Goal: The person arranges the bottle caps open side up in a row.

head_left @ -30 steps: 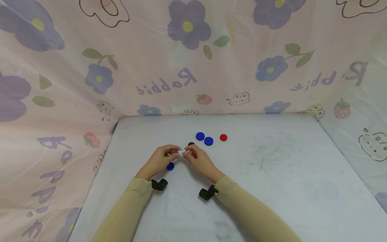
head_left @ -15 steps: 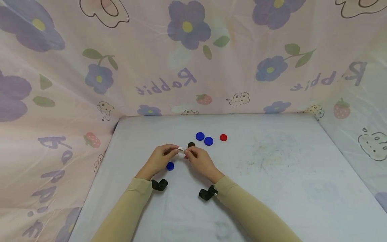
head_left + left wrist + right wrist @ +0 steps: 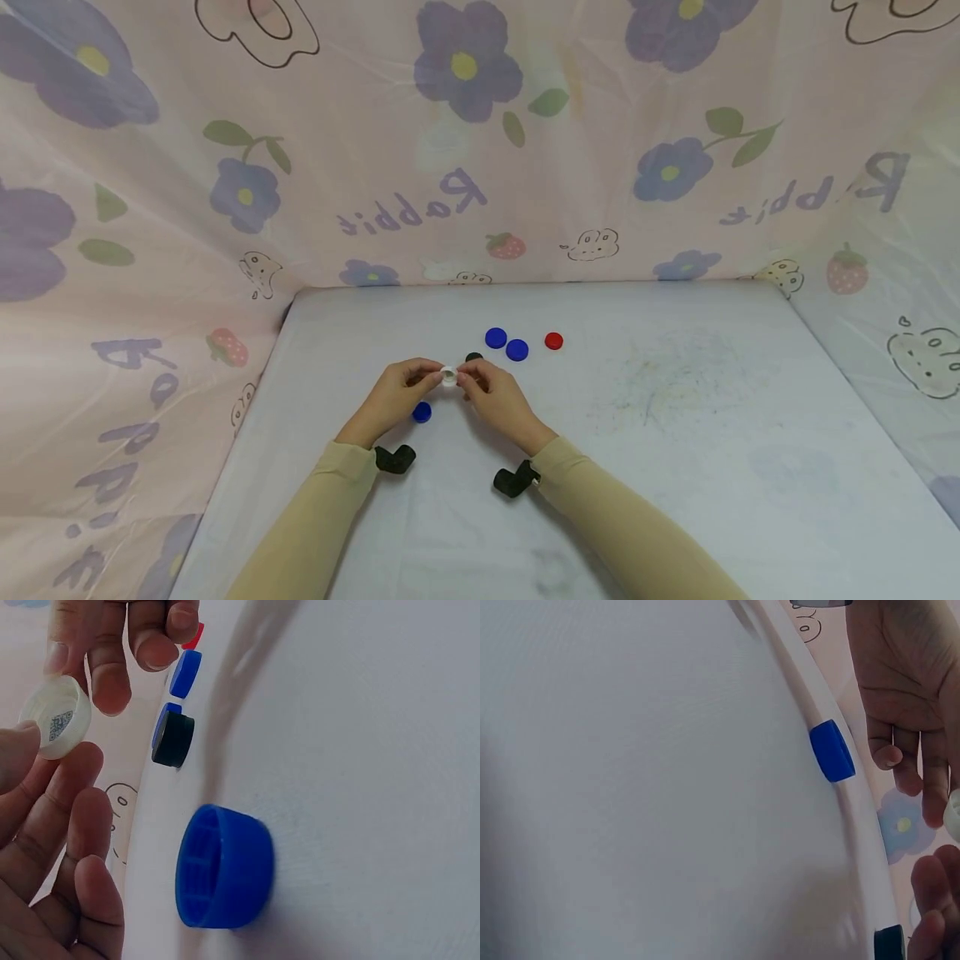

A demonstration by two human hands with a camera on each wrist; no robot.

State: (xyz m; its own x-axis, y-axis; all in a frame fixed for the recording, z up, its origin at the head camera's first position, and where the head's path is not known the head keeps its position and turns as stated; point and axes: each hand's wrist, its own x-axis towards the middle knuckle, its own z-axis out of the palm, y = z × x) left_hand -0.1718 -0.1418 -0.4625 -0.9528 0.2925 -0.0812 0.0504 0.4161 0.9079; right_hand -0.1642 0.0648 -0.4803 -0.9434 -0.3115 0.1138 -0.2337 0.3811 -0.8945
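Observation:
Both hands hold a small white bottle cap (image 3: 448, 377) just above the white table (image 3: 675, 433). My left hand (image 3: 432, 376) pinches its left side and my right hand (image 3: 466, 380) its right side. In the left wrist view the white cap (image 3: 56, 718) shows its hollow inside with a printed code. A blue cap (image 3: 422, 411) lies on the table under the left hand, large in the left wrist view (image 3: 225, 868). A black cap (image 3: 473, 357) sits just beyond the right hand's fingers.
Two blue caps (image 3: 496, 337) (image 3: 517, 349) and a red cap (image 3: 553, 340) lie in a row behind the hands. A flowered pink sheet (image 3: 465, 167) walls the table at the back and both sides. Black wrist mounts (image 3: 395, 458) (image 3: 516, 479) sit on the sleeves.
The white cap has been turned between the fingertips, and its hollow side now faces me. Both hands stay in the same place.

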